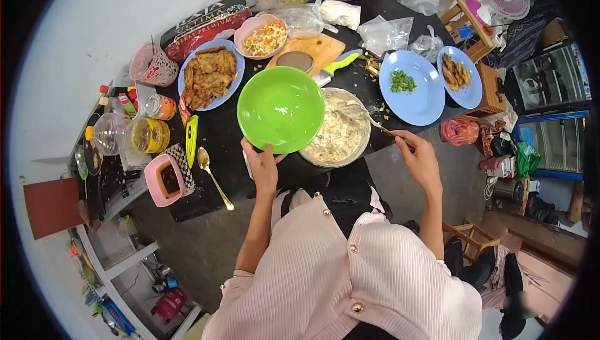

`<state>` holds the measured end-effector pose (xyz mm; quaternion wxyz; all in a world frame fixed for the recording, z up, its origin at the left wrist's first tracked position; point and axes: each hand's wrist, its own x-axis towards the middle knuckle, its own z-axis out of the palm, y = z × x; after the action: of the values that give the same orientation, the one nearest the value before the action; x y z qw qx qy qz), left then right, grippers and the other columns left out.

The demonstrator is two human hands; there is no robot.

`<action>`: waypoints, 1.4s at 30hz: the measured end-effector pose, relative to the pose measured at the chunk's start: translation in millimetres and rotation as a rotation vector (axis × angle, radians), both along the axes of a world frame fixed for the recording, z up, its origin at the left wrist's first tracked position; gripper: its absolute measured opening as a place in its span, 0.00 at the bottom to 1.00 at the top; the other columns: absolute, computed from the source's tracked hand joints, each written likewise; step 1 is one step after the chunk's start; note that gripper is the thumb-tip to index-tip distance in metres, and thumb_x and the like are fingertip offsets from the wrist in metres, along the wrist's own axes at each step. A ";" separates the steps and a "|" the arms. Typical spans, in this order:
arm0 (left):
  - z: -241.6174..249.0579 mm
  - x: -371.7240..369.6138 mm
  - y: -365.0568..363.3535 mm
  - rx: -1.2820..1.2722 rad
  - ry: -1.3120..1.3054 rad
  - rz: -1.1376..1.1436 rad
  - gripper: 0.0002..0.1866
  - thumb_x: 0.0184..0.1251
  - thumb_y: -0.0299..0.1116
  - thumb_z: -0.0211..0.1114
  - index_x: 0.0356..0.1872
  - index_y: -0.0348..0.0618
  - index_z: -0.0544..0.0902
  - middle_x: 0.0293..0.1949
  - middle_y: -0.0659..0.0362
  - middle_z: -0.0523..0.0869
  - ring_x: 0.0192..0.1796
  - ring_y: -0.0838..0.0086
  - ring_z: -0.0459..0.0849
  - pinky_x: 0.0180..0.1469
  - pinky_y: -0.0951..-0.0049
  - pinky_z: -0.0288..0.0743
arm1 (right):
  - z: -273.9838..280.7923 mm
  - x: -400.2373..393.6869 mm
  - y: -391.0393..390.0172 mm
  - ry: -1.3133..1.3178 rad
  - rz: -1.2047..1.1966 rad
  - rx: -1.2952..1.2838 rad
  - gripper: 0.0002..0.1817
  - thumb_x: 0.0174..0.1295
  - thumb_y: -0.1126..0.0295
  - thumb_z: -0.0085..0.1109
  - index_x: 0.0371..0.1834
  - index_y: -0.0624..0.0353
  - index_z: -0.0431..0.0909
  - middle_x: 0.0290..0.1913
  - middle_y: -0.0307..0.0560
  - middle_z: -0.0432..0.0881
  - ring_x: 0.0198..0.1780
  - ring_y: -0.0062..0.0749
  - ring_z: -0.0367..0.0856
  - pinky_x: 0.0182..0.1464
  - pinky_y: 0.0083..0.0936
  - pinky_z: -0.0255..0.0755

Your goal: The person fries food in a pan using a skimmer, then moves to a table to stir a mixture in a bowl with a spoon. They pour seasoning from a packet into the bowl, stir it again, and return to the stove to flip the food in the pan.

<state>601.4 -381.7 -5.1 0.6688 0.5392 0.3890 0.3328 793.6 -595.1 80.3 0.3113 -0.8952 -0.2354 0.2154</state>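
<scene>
My left hand (261,168) grips the near rim of a green bowl (275,105), which is tilted towards me with only small wet or pale specks inside. My right hand (415,159) is closed around the handle of a spoon (381,129). Its head rests in a lumpy, pale batter (337,135) with bits in it. That batter fills a clear bowl (366,143), partly covered by the green bowl's right edge. A knife with a lime-green handle (345,60) lies just behind, beside a wooden cutting board (325,46).
A blue plate of fried fritters (212,74) and a pink bowl of shredded vegetables (264,37) stand behind left. Blue plates hold chopped greens (402,81) and brown pieces (455,72) at right. A gold spoon (214,180) overhangs the front edge, near a pink dish of dark sauce (164,180).
</scene>
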 end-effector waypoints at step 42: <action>-57.4 -59.3 44.9 -0.283 -0.006 0.387 0.20 0.64 0.23 0.44 0.57 0.44 0.53 0.52 0.50 0.68 0.45 0.62 0.79 0.47 0.62 0.78 | -30.2 10.2 29.4 -0.284 0.430 -0.166 0.10 0.55 0.62 0.52 0.36 0.45 0.82 0.24 0.48 0.80 0.27 0.43 0.78 0.31 0.35 0.71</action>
<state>542.1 -336.8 -62.5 0.6627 0.3543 0.5258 0.3987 803.8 -565.7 50.1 0.1475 -0.8683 -0.4431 0.1675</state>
